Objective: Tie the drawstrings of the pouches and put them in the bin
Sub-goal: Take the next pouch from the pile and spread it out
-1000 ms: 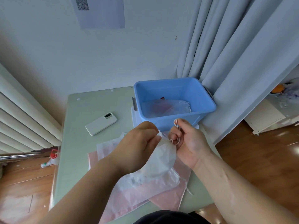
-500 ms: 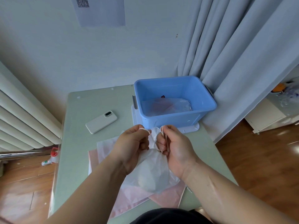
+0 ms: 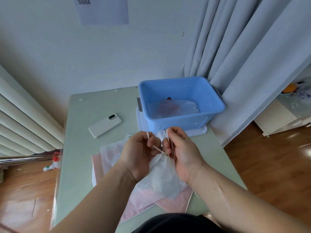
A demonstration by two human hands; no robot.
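Here, pouch [image 3: 161, 175] hangs between both hands [image 3: 139, 153] [image 3: 181, 148] — drawstrings [image 3: 157, 148] pinched.

My left hand [image 3: 139, 153] and right hand [image 3: 182, 152] cover the neck of the white pouch [image 3: 161, 179], so I cannot tell whether its drawstrings [image 3: 157, 148] are knotted. It hides part of the flat pouches [image 3: 139, 207] by the near edge of the table [image 3: 80, 148]. The wall sheet [image 3: 102, 10] is cut off at the top.

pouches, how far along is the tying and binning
Done: one translucent pouch lies in the blue plastic bin. In hand: the left hand and right hand pinch the thin cords of a white pouch, knot apparently unfinished. Left: binning it, plus the flat pink and white pouches beneath, count unclear.
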